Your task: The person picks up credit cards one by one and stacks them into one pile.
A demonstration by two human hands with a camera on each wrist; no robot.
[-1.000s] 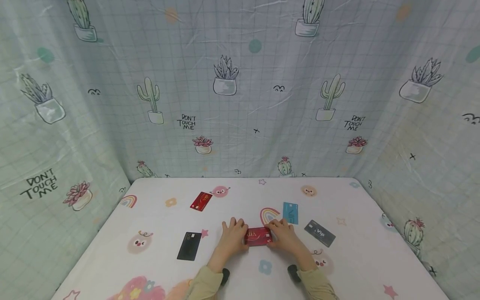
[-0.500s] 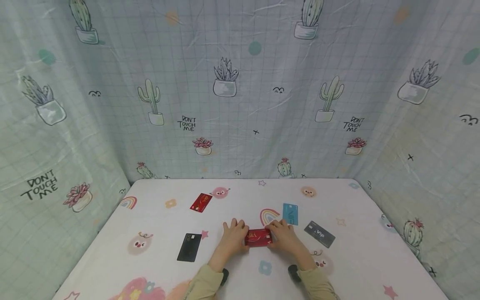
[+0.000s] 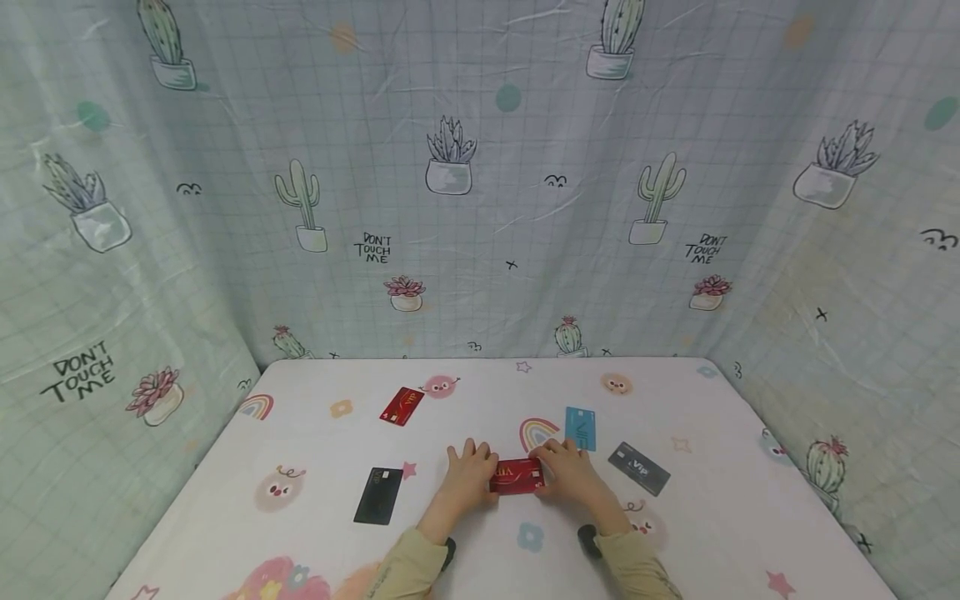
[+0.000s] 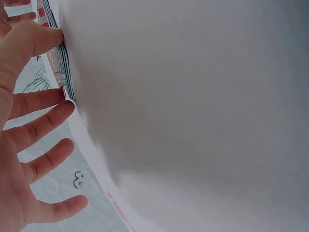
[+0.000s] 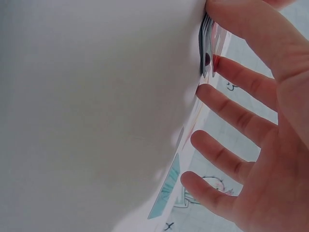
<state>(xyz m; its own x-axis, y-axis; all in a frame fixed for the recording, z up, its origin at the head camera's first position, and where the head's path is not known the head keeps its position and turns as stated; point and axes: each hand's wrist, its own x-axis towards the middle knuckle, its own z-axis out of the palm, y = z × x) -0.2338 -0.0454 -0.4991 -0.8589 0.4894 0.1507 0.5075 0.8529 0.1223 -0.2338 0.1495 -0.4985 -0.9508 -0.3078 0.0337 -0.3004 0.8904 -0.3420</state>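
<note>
Hardly any diff. vs 1 s earlier: the card stack (image 3: 517, 477) was in the same spot on the surface (image 3: 712, 533), w/ both hands at it in the same pose. The head view had only slid a touch, everything in it tog. Loose cards around the stack hadn't moved either.

Stack pos. re fingers: it sat btwn the two hands, red VIP card on top, long side running L to R. L hand (image 3: 467, 479) pinched its left end, R hand (image 3: 568, 475) its right end. In the L wrist view, L thumb (image 4: 43, 39) was on the stack's near edge, index & middle tips at the far corner; ring & little fingers were spread, clear of it. In the R wrist view, R thumb (image 5: 246, 19) was at the near edge, index tip against the red top card, middle tip just past the far corner, other two spread & free. Several layers showed edge-on, w/ a slim gap under the top card at that end. Couldn't tell if the stack was flat down or slightly raised.

Re the stack: red card (image 3: 402, 406) far-left, black card (image 3: 378, 496) left, blue card (image 3: 581, 428) far-right, nearer; grey card (image 3: 639, 468) right. Cactus-print cloth (image 3: 360, 150) hung well beyond it.
</note>
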